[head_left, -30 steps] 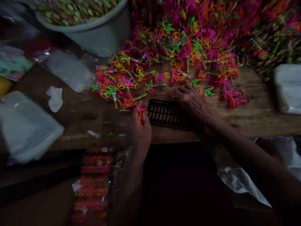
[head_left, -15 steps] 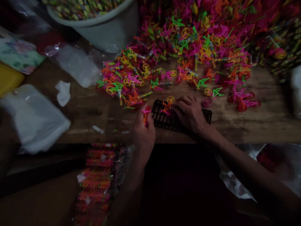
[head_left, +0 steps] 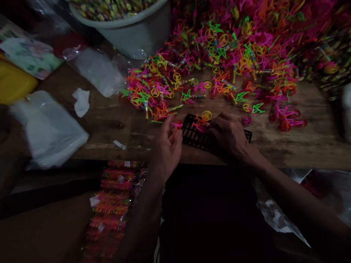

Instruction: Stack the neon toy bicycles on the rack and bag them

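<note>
The left hand (head_left: 166,149), at nine o'clock of the black slotted tray (head_left: 201,140), loosely curls thumb and fingers around a pink-and-orange toy bicycle (head_left: 177,126). The right hand (head_left: 229,133) pinches an orange toy bicycle (head_left: 202,119) (fingertips partly hidden) above the tray's ten o'clock side. Heaped toy bicycles (head_left: 221,51) lie toward twelve.
</note>
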### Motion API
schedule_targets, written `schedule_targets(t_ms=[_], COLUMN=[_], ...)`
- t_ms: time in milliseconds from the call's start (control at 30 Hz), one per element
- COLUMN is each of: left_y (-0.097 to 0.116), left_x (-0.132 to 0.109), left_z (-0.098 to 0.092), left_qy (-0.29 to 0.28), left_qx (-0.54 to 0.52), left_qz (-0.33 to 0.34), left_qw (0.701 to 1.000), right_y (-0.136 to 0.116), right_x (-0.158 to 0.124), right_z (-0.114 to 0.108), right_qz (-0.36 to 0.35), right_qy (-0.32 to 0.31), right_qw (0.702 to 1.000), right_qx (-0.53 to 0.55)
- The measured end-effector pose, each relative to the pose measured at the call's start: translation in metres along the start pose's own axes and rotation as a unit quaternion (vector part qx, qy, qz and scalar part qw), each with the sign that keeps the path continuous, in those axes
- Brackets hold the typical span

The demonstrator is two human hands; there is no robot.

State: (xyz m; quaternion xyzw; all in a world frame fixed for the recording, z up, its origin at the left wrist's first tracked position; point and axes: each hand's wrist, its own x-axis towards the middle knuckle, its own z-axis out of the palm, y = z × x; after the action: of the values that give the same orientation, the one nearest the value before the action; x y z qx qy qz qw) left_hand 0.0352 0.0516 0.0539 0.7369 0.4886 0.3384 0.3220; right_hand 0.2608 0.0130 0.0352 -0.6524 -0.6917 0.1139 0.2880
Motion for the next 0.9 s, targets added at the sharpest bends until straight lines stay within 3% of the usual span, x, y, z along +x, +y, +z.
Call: schedule_targets(t_ms=[133,333,533,700,900], left_y=[-0.002,0.006,0.005,0.005,0.0], left_x=[0.005,0.003,0.002,0.001,0.0], left_z=[0.005,0.002,0.0,0.001,0.001], left_qy=[-0.03,-0.052,-0.056,-0.053,-0.052], left_qx=[0.008,0.012,0.017,-0.007,-0.038], left_qz=[-0.005,0.014,0.017,0.011,0.005], left_qw=[1.0,0.998,0.998,0.999,0.998], right_y=[-0.007,-0.027,-0.019,-0.012,-0.014], right_x=[0.006,0.029,0.054,0.056,0.057], right_z=[0.004,0.02,0.04,0.051,0.055], right_qz=[0.032,0.009,0.022,0.021,-0.072], right_qy=[0.074,0.048,0.052,0.037,0.04], right_qw=[0.994,0.992,0.975,0.986,0.988], right_qx=[0.075,0.119,0.213,0.159,0.127])
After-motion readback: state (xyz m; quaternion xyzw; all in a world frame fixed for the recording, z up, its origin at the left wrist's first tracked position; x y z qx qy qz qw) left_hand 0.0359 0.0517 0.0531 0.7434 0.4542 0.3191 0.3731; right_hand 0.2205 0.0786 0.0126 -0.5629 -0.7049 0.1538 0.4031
